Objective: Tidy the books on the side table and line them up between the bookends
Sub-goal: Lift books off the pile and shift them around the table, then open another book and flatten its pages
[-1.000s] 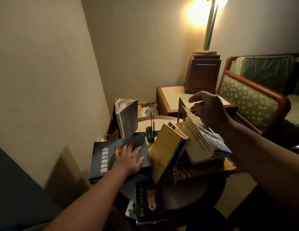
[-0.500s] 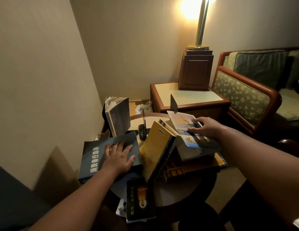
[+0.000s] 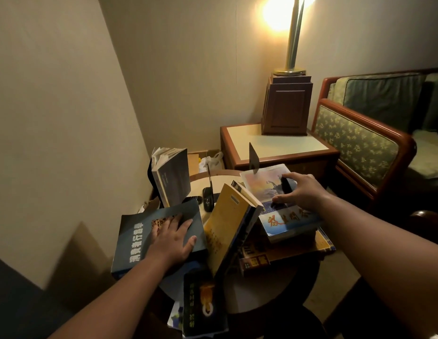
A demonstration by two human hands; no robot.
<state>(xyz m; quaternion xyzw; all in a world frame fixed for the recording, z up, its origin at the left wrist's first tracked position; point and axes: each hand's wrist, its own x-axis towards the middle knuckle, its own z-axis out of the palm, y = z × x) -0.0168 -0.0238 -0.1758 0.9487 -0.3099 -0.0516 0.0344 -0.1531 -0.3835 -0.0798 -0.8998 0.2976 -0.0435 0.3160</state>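
Note:
Several books lie in a heap on the round side table [image 3: 266, 293]. My left hand [image 3: 172, 237] rests flat, fingers spread, on a dark blue book [image 3: 134, 241] at the left. My right hand [image 3: 297, 192] presses with straight fingers on a pale blue illustrated book [image 3: 284, 218] lying on top of the right pile. A yellow book [image 3: 225, 228] leans between the two. A grey book [image 3: 172, 177] stands half open at the back left. One dark bookend [image 3: 253, 159] stands behind the pile, and a thin black one [image 3: 209, 189] near the table's middle.
A dark book [image 3: 203, 307] with an orange figure hangs over the table's front edge. Behind stands a square wooden table [image 3: 276, 145] with a lamp base [image 3: 286, 104]. An upholstered armchair [image 3: 364, 140] is at the right, the wall close on the left.
My right hand came down from the fanned pages and the illustrated book has been laid flat and closed on the pile. My left hand has stayed on the dark blue book.

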